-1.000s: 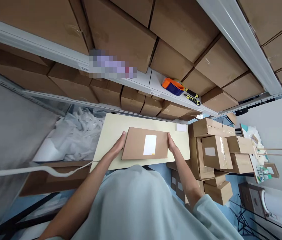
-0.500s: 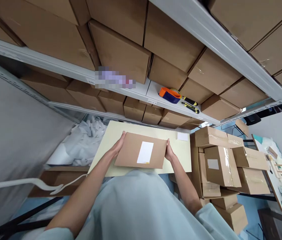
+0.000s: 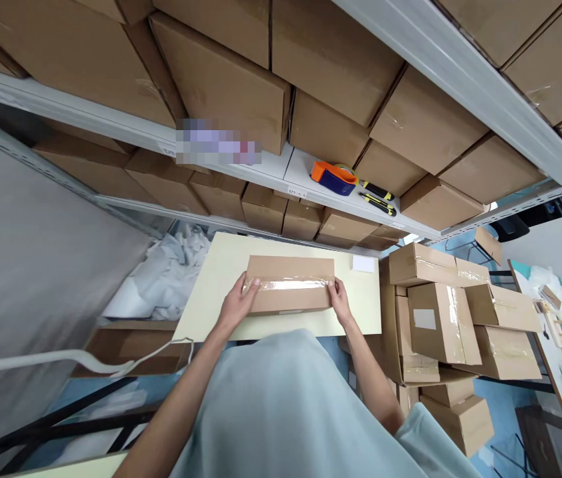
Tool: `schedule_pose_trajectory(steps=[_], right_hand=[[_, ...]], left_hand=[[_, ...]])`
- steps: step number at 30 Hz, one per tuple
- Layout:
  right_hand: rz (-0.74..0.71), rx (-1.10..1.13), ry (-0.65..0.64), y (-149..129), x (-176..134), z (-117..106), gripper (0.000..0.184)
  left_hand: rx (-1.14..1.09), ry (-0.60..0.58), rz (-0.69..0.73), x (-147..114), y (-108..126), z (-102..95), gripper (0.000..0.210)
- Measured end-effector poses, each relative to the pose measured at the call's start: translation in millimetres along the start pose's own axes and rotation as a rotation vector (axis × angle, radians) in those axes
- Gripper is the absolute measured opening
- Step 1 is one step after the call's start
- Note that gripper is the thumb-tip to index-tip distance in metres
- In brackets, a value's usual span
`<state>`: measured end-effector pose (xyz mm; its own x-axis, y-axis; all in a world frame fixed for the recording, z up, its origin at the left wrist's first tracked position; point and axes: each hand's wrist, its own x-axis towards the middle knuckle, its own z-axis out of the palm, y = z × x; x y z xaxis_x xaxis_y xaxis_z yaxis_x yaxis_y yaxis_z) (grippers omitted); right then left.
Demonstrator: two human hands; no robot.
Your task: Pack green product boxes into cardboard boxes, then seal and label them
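On the table, just in front of the body, a cardboard box is btwn the L hand & R hand; can't tell if it rests on the tabletop or is lifted a bit, b/c its underside is hidden. White label shows only as a sliver low on the near side, rest out of sight. Clear tape runs lengthwise across the top, glare washing out part of it.

Both hands pinch the box by its short ends: L thumb on top nr the tape's end, R thumb likewise opp., other fingers round the ends & partly hidden. Forearms angle inward from the lower corners, wrists fairly straight. R upper arm goes into a pale sleeve; L arm is cut off at the bottom edge.

On the shelf above, one item is pixelated, can't make out; shelf tag too small to read w/ certainty.
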<state>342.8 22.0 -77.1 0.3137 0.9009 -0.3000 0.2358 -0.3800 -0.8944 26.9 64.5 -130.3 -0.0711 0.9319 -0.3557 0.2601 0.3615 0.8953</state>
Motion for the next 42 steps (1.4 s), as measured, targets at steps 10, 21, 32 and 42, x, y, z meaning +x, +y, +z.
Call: schedule_pose_trajectory(steps=[10, 21, 32, 42], right_hand=[[0.074, -0.287, 0.070, 8.0, 12.8, 17.9, 0.121], [-0.171, -0.568, 0.052, -7.8, -5.3, 36.4, 0.101], [-0.406, -0.621, -0.222, 3.3, -28.6, 58.7, 0.066], [-0.208, -0.496, 0.154, 6.8, -2.0, 33.4, 0.091]], left_hand=[[0.398, 0.119, 0.212, -10.3, 10.3, 33.1, 0.125], [0.535, 0.147, 0.377, -15.1, 14.7, 43.3, 0.101], [0.603, -0.109, 0.596, -25.1, 10.7, 64.4, 0.064], [0.541, 0.185, 0.375, 14.9, -3.8, 17.6, 0.092]])
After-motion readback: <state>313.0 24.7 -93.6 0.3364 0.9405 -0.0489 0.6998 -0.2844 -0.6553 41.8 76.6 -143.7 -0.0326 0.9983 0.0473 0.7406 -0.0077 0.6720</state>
